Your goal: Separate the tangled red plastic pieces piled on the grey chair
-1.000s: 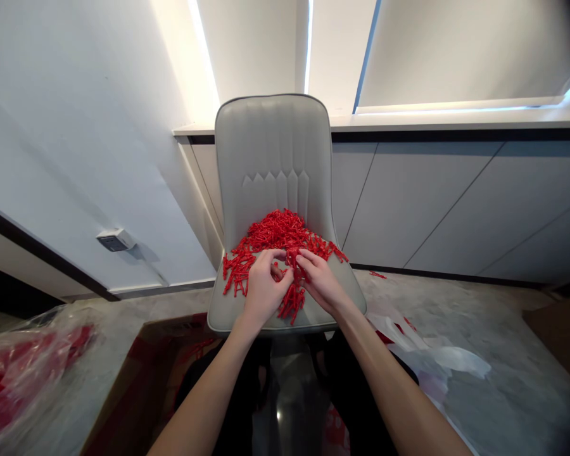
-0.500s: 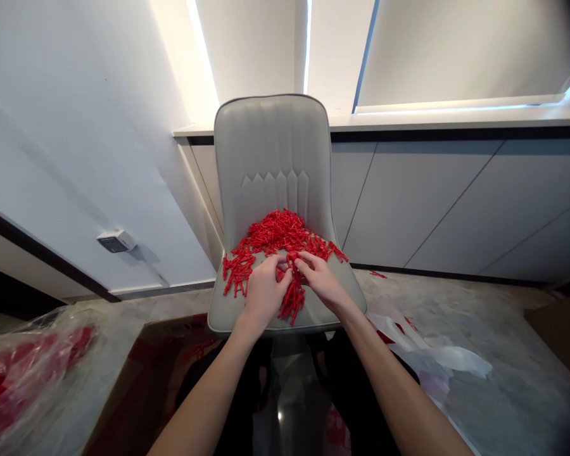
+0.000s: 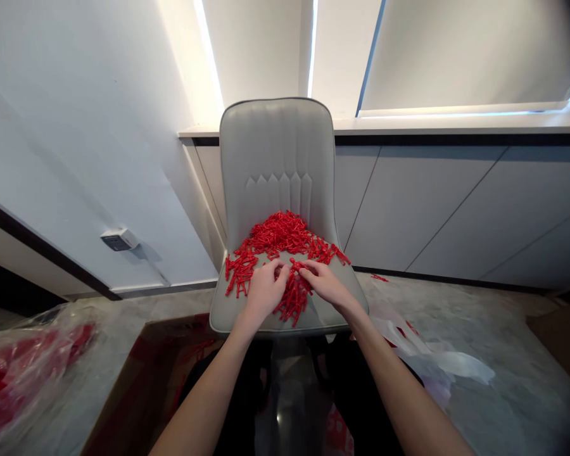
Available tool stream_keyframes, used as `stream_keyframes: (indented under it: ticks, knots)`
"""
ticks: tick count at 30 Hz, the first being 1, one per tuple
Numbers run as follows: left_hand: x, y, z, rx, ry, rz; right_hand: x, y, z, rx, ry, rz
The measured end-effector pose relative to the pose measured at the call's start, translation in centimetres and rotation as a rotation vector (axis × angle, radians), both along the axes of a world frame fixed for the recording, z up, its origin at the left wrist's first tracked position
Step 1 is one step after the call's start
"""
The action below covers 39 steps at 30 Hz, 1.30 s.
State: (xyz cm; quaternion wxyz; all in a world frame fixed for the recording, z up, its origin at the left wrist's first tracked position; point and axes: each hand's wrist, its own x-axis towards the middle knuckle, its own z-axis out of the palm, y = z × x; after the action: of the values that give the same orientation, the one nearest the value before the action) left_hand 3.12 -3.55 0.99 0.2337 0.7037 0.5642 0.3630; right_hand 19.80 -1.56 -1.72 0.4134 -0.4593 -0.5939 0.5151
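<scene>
A heap of small, thin red pieces (image 3: 280,233), stick-like with knobbly ends, lies on the seat of the grey chair (image 3: 275,139). My right hand (image 3: 327,284) pinches one red piece (image 3: 295,263) between thumb and fingers above the front of the seat. Close beside it, my left hand (image 3: 266,288) has its fingers curled together; whatever is in them is hidden. Below both hands a smaller red pile (image 3: 292,305) rests near the seat's front edge. More red pieces spread to the left and right of the heap.
An open cardboard box (image 3: 123,386) stands on the floor at lower left, beside a clear plastic bag (image 3: 33,367) with red contents. White plastic wrapping (image 3: 437,361) lies at right. Grey cabinets (image 3: 437,202) and a wall (image 3: 76,126) stand behind.
My hands have moved slightly apart. The red piece now shows at my right fingertips, and the small pile below looks more spread out. The view has shifted slightly.
</scene>
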Motion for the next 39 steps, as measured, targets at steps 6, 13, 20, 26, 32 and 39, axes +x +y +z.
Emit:
stream_keyframes:
  ticks: [6, 13, 20, 26, 32, 39]
  knots:
    - [-0.3, 0.0, -0.3, -0.071, 0.068, 0.014, 1.5, 0.7, -0.8, 0.084, -0.224, -0.001]
    - [-0.3, 0.1, -0.8, -0.055, 0.069, -0.048, 2.0, 1.0, -1.4, 0.081, -0.338, 0.020]
    - [-0.3, 0.0, -0.3, -0.091, 0.086, -0.038, 2.6, 2.2, -1.3, -0.054, -0.723, -0.117]
    - [-0.3, -0.1, -0.5, -0.126, 0.083, -0.060, 3.8, 3.2, -2.5, -0.269, -0.728, -0.147]
    - [0.3, 0.0, -0.7, -0.108, 0.093, -0.097, 2.8, 3.2, -2.7, -0.436, -0.450, -0.063]
    - [0.2, -0.1, -0.6, -0.115, 0.100, -0.115, 2.5, 3.5, -2.5, -0.508, -0.350, -0.039]
